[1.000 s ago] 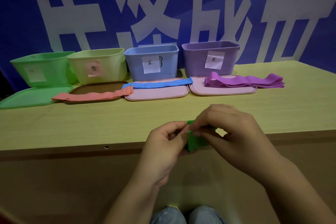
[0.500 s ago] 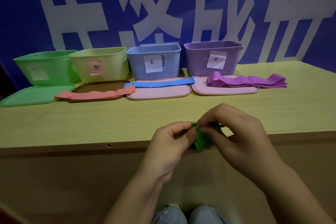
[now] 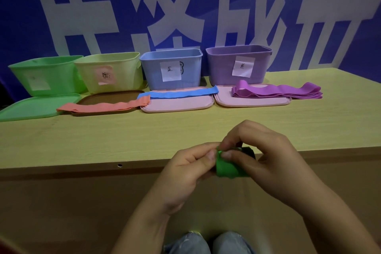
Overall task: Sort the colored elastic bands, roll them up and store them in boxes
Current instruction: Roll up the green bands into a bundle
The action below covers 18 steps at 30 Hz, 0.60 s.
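Green box (image 3: 44,75), far left of the back row, its green lid (image 3: 31,107) lying flat before it. Yellow box (image 3: 111,73) next, pink label on the front; brown lid (image 3: 107,100) at its 6 o'clock carries the salmon band (image 3: 103,107), laid flat and overhanging both ends. Blue box (image 3: 172,69), white label; pink lid (image 3: 179,103) in front, the blue band (image 3: 179,94) stretched along its far edge. Purple box (image 3: 239,65), white label; second pink lid (image 3: 252,101) beneath the purple bands (image 3: 276,92), a folded stack trailing off toward 3 o'clock.

Wooden bench (image 3: 185,128) bears all of the above.

Left hand (image 3: 185,173), at the bench's near edge: grip narrow, thumb and fingers pinching the green band (image 3: 228,168) (a partly wound roll). Right hand (image 3: 266,163), at the roll's 3 o'clock: grip curled over it, fingertips pressing the top.
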### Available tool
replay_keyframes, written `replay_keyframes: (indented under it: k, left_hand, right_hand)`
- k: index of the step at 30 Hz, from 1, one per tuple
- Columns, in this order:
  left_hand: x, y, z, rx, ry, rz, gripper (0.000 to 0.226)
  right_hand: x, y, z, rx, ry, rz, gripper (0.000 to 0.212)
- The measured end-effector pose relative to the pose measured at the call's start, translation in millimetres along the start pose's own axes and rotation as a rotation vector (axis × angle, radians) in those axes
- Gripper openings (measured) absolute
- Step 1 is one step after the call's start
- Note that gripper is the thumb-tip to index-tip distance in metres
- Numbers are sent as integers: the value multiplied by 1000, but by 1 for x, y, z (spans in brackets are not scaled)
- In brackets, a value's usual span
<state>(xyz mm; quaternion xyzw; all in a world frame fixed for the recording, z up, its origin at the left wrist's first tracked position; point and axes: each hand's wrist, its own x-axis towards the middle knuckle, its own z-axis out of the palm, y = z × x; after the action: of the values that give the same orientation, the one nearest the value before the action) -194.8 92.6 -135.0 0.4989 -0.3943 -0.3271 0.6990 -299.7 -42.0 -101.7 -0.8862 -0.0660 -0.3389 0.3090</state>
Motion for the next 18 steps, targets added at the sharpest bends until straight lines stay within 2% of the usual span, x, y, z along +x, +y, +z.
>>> replay_keyframes:
  k: [3, 7, 10, 12, 13, 15, 18]
  left_hand:
    - [0, 3, 0, -32, -50, -6, 31]
    - [-2, 2, 7, 258, -2, 133, 28]
    - [-5, 3, 7, 340, 84, 233, 38]
    - [-7, 5, 5, 405, 96, 353, 39]
    - [-8, 7, 5, 431, 88, 402, 37]
    - [-10, 11, 6, 464, 61, 454, 34]
    - [-12, 17, 6, 476, 62, 503, 28]
  right_hand:
    - [-2, 1, 0, 9, 22, 12, 6]
    - [-4, 1, 4, -26, 105, 41, 8]
    - [-8, 5, 6, -37, 182, 182, 36]
    - [-11, 5, 7, 86, 140, 336, 54]
    - [-12, 5, 9, 201, 108, 367, 56]
    - [-13, 5, 12, 401, 112, 329, 57]
    - [-15, 2, 19, 429, 176, 223, 51]
